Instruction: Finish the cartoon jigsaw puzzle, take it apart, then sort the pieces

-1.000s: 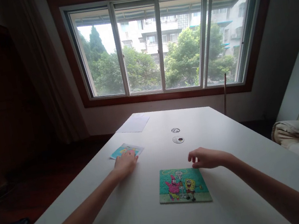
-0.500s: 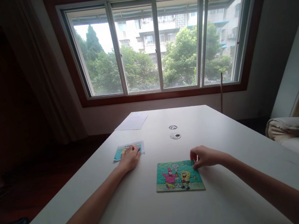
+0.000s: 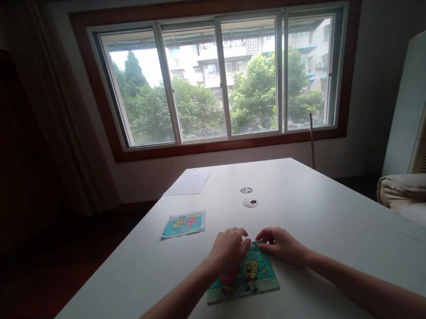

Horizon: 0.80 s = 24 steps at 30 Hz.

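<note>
On the white surface [image 3: 330,227] the picture card [image 3: 184,223] lies apart at left, while my left hand [image 3: 228,249] and right hand [image 3: 280,245] pinch the far edge of the cartoon puzzle [image 3: 243,280] (pieces could buckle loose if I lift unevenly).

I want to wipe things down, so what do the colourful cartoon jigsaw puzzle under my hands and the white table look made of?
Colourful cartoon jigsaw puzzle: likely printed cardboard, a thin flat board with a matte picture. White table: smooth, faintly glossy top, probably laminate or painted wood; it reflects window light softly.
</note>
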Tool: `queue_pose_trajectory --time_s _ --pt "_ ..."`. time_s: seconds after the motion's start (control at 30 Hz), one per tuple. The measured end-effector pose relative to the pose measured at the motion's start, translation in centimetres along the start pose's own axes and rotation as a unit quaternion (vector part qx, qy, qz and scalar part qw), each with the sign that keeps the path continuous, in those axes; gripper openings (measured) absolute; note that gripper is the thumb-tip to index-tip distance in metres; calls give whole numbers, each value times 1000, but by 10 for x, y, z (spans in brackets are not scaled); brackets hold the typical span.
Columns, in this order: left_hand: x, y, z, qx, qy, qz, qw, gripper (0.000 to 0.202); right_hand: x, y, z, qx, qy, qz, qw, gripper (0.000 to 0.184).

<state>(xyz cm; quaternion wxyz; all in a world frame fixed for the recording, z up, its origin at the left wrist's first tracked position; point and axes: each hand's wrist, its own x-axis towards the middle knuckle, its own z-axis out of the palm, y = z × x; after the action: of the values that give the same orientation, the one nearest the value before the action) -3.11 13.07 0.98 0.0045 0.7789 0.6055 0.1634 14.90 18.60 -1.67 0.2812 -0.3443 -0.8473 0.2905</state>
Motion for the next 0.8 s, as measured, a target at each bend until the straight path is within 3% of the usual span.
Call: queue_pose_trajectory --time_s 0.17,0.47,0.8 --pt "-11 10 11 -18 4 22 1000 22 -9 -2 7 15 40 -5 999 17" --pt "-20 9 8 -40 1 49 998 14 -14 -10 6 24 69 -27 997 8" --pt "-17 6 6 -124 -27 50 991 30 -16 -9 6 33 70 -56 995 7"
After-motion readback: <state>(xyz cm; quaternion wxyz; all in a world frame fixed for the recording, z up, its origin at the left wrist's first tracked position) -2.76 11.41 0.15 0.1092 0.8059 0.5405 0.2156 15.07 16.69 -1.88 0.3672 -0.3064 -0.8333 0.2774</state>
